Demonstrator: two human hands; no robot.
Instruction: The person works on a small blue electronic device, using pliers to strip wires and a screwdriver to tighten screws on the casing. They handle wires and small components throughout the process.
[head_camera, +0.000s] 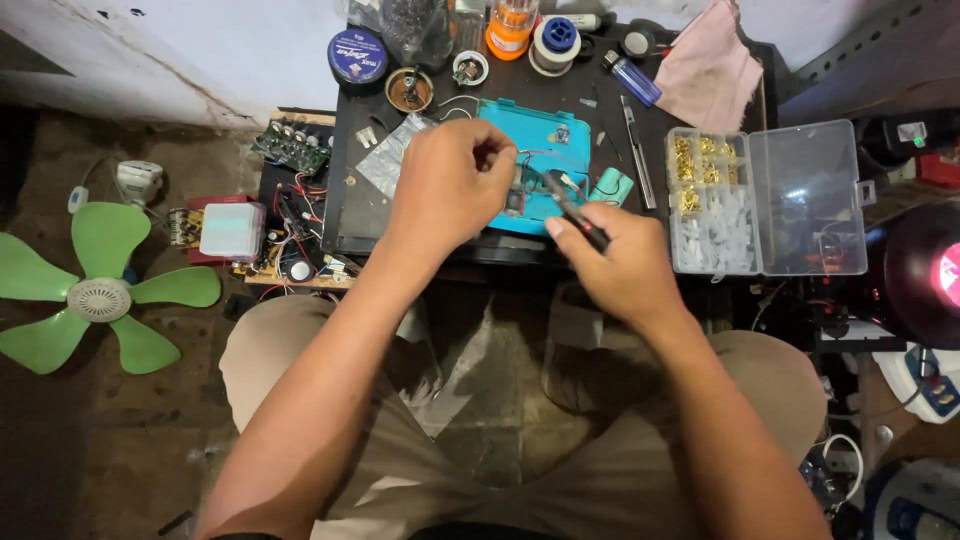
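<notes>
- Tool first: right hand (622, 268) is closed around a slim dark tool with a red-and-black grip (578, 213), probably a soldering iron or cutters, can't tell which. Its long axis runs diagonally, tip pointing up-left toward the other hand.
- Left hand (450, 185) is pinched shut on a small part with thin wires (514, 196), held just above the teal plastic casing (541, 150) on the worktop (350, 215).
- Right of that sits a clear compartment box (712, 205), lid flipped open, with brass terminals and white connectors inside.
- Back row: pink cloth (707, 68), blue lighter (632, 78), solder spool (556, 43), round blue tin (357, 55).
- Left edge is pretty crowded with circuit boards (292, 146) and loose wiring.
- Worktop is small, dark and low, against a scuffed white wall; green fan blade (100, 296) lies on the dirt-brown floor.
</notes>
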